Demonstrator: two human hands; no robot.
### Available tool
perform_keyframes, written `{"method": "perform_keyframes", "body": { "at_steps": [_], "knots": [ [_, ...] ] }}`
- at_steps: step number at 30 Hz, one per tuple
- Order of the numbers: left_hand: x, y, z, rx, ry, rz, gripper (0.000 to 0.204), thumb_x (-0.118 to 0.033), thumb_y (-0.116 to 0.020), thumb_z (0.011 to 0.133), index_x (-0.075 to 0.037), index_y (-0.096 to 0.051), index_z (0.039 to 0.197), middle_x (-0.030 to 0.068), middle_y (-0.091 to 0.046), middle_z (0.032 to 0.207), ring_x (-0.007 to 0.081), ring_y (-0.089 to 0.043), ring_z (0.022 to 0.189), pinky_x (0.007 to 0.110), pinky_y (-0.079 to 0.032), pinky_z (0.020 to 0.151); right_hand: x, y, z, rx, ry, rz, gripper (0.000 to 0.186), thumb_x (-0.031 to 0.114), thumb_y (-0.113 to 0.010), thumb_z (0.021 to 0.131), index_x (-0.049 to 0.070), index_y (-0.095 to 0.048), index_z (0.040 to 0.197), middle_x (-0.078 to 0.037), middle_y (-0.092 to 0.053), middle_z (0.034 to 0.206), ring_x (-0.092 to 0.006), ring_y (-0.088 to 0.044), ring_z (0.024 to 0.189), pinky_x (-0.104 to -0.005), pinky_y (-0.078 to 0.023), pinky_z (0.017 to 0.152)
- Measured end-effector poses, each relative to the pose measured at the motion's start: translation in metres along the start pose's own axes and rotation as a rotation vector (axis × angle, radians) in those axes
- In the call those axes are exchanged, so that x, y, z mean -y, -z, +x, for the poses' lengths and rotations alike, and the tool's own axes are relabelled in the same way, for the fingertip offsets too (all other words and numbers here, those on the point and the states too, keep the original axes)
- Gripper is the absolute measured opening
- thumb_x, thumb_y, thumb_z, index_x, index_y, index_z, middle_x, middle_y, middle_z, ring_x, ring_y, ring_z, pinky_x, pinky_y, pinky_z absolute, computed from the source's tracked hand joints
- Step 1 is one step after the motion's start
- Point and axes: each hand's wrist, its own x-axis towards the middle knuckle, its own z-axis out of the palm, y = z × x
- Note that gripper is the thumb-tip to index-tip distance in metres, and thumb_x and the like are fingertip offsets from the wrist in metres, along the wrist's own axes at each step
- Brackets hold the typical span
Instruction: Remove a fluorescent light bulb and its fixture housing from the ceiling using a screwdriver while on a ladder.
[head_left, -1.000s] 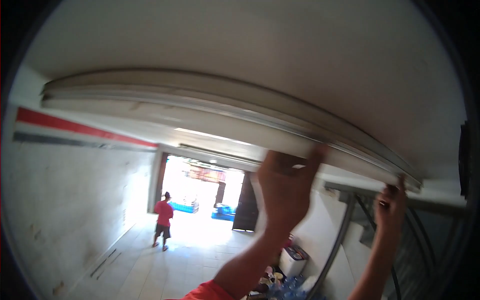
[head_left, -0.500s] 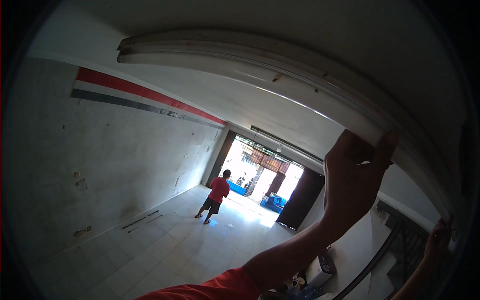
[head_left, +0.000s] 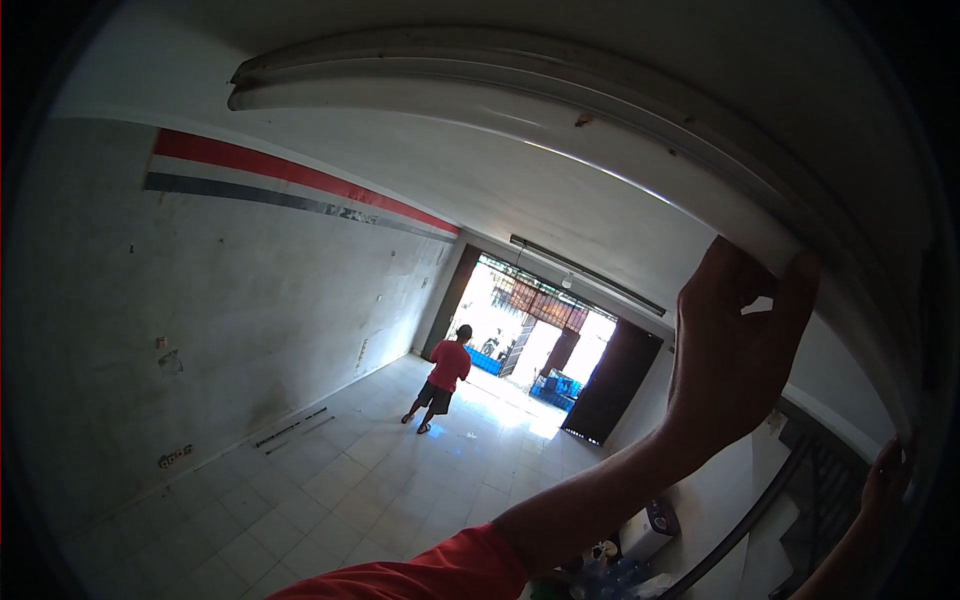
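Note:
Overhead, a long white fluorescent-type light fixture runs along the ceiling and curves across the upper part of the view, with a few brown specks on its front piece. My left hand reaches up from the red sleeve and grips the underside of that fixture, thumb against its front edge and fingers partly hidden behind. My right hand is at the fixture's far right end, fingers curled up against it; it is dark and partly cut by the shadowed rim, so its exact hold is hard to see.
Below, a person in red stands on the tiled floor facing an open doorway. A striped wall runs along the left. A stair railing and a white appliance with assorted items are at lower right. Another fixture hangs farther off.
The view has tilted since a second ago, so the fixture now arcs higher and the room sits lower. Both hands remain on the fixture. The person in red appears slightly farther toward the doorway.

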Motion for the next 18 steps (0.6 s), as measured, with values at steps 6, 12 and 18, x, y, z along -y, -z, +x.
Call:
{"method": "perform_keyframes", "body": {
  "at_steps": [6, 12, 18],
  "knots": [
    [-0.005, -0.002, 0.000, -0.074, -0.053, 0.101, 0.029, -0.018, -0.062, 0.085, 0.003, -0.050, 0.101, 0.0117, -0.062, 0.073, 0.0175, -0.065, 0.065, 0.030, -0.056, 0.061, 0.062, 0.003, 0.009, 0.018, -0.115, 0.154, 0.044, 0.018, -0.042, 0.094, 0.010, -0.033, 0.136, -0.016, -0.053, 0.122, -0.0216, -0.052, 0.110, -0.0340, -0.044, 0.094],
    [-0.001, 0.003, 0.004, -0.073, -0.004, 0.187, 0.033, -0.022, -0.064, 0.085, 0.003, -0.050, 0.102, 0.0120, -0.063, 0.075, 0.0174, -0.065, 0.066, 0.029, -0.055, 0.060, 0.190, 0.007, 0.021, 0.052, -0.243, 0.323, 0.048, 0.010, -0.043, 0.093, 0.011, -0.029, 0.139, -0.016, -0.052, 0.122, -0.0203, -0.052, 0.109, -0.0315, -0.045, 0.092],
    [-0.021, 0.012, 0.010, 0.002, -0.004, 0.188, 0.038, -0.032, -0.065, 0.083, 0.001, -0.054, 0.096, 0.0120, -0.065, 0.078, 0.0167, -0.066, 0.071, 0.027, -0.056, 0.061, 0.252, 0.047, 0.023, 0.021, -0.381, 0.429, 0.054, 0.002, -0.044, 0.092, 0.013, -0.025, 0.141, -0.017, -0.051, 0.123, -0.0189, -0.051, 0.108, -0.0291, -0.046, 0.090]
  ]
}}
